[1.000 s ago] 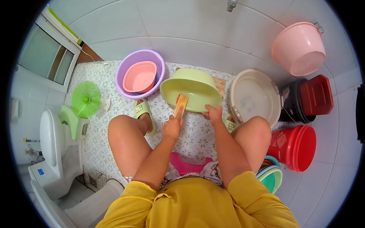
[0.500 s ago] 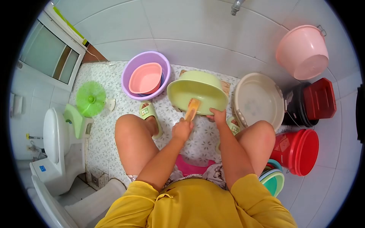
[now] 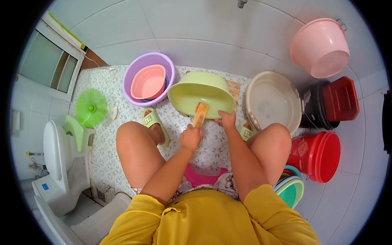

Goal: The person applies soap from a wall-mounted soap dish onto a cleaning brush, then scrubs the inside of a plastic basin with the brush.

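Observation:
A light green plastic basin (image 3: pixel 218 83) is tipped on its side, its mouth turned toward me. My left hand (image 3: pixel 190 138) is closed round the handle of an orange-yellow scrubbing brush (image 3: pixel 200 113), whose head is inside the basin near its lower rim. My right hand (image 3: pixel 227 119) grips the basin's lower right rim, its thumb on the rim and other fingers partly hidden. Behind the basin, part of a wooden board (image 3: pixel 233 87) shows on the floor.
Left of the basin, a purple tub (image 3: pixel 127 83) holds a pink basin (image 3: pixel 148 81). A large beige tub (image 3: pixel 250 94) stands right, beside a red bucket (image 3: pixel 312 155), a black bucket (image 3: pixel 314 108) and a hanging pink bucket (image 3: pixel 320 47). A toilet (image 3: pixel 55 151) is at left.
The whole view has shifted slightly, so everything sits a little further left. The brush has moved slightly inside the basin. Both hands keep their holds.

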`<move>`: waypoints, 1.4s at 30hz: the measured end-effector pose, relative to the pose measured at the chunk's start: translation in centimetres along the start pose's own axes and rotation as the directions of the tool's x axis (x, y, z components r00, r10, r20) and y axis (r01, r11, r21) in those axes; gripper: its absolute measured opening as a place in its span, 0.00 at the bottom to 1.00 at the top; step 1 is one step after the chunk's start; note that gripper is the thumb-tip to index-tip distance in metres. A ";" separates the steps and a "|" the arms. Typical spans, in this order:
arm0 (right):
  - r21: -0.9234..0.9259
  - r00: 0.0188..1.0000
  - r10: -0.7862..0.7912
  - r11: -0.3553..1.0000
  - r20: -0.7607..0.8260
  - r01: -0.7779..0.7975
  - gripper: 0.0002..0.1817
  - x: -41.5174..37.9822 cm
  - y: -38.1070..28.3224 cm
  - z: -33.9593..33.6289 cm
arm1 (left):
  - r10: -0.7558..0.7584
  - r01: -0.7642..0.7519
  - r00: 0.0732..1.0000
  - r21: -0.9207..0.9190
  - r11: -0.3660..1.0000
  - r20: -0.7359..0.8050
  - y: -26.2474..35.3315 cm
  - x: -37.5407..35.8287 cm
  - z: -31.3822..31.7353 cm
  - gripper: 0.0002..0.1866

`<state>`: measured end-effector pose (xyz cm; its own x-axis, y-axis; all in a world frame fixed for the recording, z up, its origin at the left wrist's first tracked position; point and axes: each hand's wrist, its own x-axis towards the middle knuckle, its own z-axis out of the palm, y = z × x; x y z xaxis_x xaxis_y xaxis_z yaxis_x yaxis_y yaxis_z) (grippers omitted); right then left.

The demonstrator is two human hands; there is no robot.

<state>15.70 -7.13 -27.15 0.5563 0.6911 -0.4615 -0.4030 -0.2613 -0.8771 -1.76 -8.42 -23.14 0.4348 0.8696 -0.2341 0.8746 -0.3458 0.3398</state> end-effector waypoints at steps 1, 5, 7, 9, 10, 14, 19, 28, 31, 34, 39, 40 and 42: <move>-0.025 1.000 -0.006 1.000 0.002 0.006 0.16 0.0 -0.1 0.1 | -0.061 0.062 0.997 0.030 0.998 -0.043 -0.7 0.4 -0.2 0.32; -0.020 0.999 -0.016 1.000 0.041 0.016 0.16 -0.1 -0.8 0.4 | -0.163 0.165 0.986 0.052 0.985 -0.041 -2.2 2.2 -2.3 0.32; -0.047 0.999 0.022 0.999 0.045 -0.020 0.16 0.1 -1.1 0.7 | -0.151 0.151 0.988 0.000 0.989 -0.008 -2.2 2.3 -2.4 0.32; -0.030 0.997 0.041 0.999 0.067 -0.039 0.17 0.3 -1.2 0.8 | -0.098 0.100 0.995 -0.070 0.992 0.029 -1.4 1.9 -2.1 0.32; -0.016 0.994 0.062 0.998 0.089 -0.060 0.18 0.4 -1.1 0.7 | -0.045 0.054 0.997 -0.145 0.988 0.065 -0.8 1.7 -2.0 0.33; 0.067 0.988 0.131 0.988 0.080 -0.136 0.20 -0.1 -0.7 0.2 | 0.090 -0.059 0.989 -0.246 0.967 0.115 1.5 0.6 -1.6 0.32; 0.155 0.974 0.221 0.962 0.049 -0.226 0.20 0.0 -0.6 0.1 | 0.066 -0.057 0.996 -0.135 0.989 0.058 1.4 1.2 -1.9 0.30; 0.030 0.981 0.159 0.986 0.111 -0.163 0.18 -0.6 -2.0 1.3 | -0.077 0.085 0.995 -0.152 0.985 0.056 0.6 4.0 -2.9 0.28; -0.053 0.985 0.100 0.994 0.144 -0.093 0.18 -1.2 -2.6 1.5 | 0.057 -0.046 0.998 -0.228 0.973 0.041 2.8 3.7 -2.1 0.28; -0.064 0.984 0.131 0.990 0.120 -0.124 0.19 -1.2 -2.9 1.6 | 0.022 -0.012 0.998 -0.159 0.987 0.064 3.5 4.1 -2.8 0.29; 0.052 0.982 0.153 0.986 0.111 -0.160 0.19 -1.0 -2.8 1.6 | -0.069 0.068 0.996 0.007 0.998 0.059 0.8 5.2 -3.5 0.28; 0.066 0.982 0.145 0.986 0.120 -0.153 0.19 -0.9 -2.9 1.5 | -0.103 0.102 0.994 0.051 0.994 0.032 0.0 5.3 -3.6 0.28; 0.057 0.982 0.147 0.986 0.115 -0.155 0.19 -0.8 -3.0 1.7 | -0.139 0.137 0.990 0.051 0.989 0.027 -1.3 5.7 -4.5 0.28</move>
<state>15.28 -5.77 -23.97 0.4031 0.7182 -0.5671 -0.5249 -0.3261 -0.7862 -1.38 -1.40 -20.80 0.3151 0.8992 -0.3037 0.9357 -0.2409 0.2576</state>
